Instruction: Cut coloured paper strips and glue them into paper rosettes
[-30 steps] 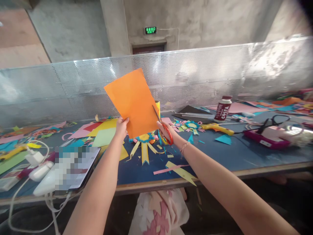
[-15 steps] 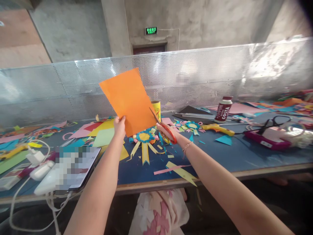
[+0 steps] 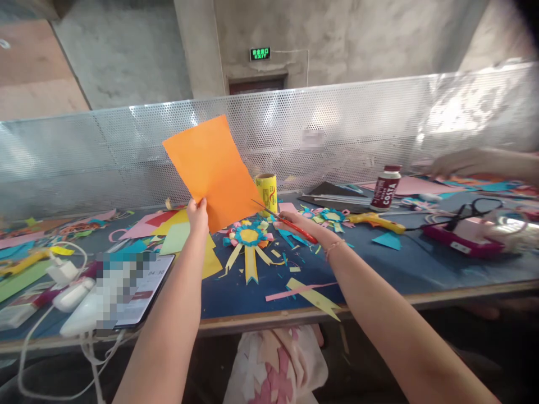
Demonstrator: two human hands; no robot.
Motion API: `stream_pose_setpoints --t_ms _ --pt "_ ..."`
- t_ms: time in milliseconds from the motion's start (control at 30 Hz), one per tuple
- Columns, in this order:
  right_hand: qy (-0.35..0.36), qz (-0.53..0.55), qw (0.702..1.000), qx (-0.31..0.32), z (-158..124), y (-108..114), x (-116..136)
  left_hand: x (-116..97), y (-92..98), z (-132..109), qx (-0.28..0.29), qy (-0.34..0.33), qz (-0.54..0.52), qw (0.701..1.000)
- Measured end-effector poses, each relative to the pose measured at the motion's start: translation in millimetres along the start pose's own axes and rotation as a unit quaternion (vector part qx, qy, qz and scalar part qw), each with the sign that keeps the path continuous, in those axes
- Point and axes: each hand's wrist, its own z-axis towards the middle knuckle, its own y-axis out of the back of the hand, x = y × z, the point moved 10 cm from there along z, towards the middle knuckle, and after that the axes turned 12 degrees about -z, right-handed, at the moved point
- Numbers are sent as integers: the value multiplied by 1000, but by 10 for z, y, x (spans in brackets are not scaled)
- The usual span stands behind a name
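My left hand (image 3: 199, 214) grips the lower left edge of an orange paper sheet (image 3: 213, 174), held up above the table. My right hand (image 3: 297, 223) is wrapped round red-handled scissors (image 3: 295, 225), whose blades point left at the sheet's lower right edge. Below the sheet lies a blue and yellow paper rosette (image 3: 249, 235) with yellow ribbon tails. A yellow roll (image 3: 268, 193) stands upright behind the scissors.
A phone (image 3: 145, 289) and white cables lie left. To the right are a brown bottle (image 3: 385, 189), a yellow glue gun (image 3: 374, 221) and a magenta tray (image 3: 461, 238). Another person's hand (image 3: 463, 164) reaches in at far right. Paper scraps cover the table (image 3: 236, 303).
The orange sheet and my left hand have shifted slightly left. My right hand has moved right and turned, and the scissors lie flatter. Another person's hand has appeared at far right.
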Motion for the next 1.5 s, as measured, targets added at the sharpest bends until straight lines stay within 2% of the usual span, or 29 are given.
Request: stream_pose_setpoints --t_ms 133,233,333,500,600,867,967,1267,1500 --pt "-2 107 989 99 -63 -276 86 -45 7 -11 -5 -27 34 999" --pt "-5 203 970 131 -89 -355 119 -102 -17 -32 -2 -40 61 997" --pt "-16 257 955 146 -84 -345 83 -225 -2 -53 -19 -65 91 993" --pt "-10 294 946 139 -85 -214 108 -342 99 -70 -70 -82 130 986" --pt "-8 296 947 128 -94 -192 153 -281 64 -72 -54 -73 116 989" --pt "-5 258 957 131 -99 -322 163 -12 -159 -111 17 -14 12 1000" --pt "-1 267 955 128 -82 -320 151 18 -176 -129 20 1 18 1000" --pt "-45 280 953 105 -33 -281 28 33 -160 -121 21 -4 37 999" --pt "-48 292 949 107 -32 -282 11 43 -182 -147 20 18 -13 1000"
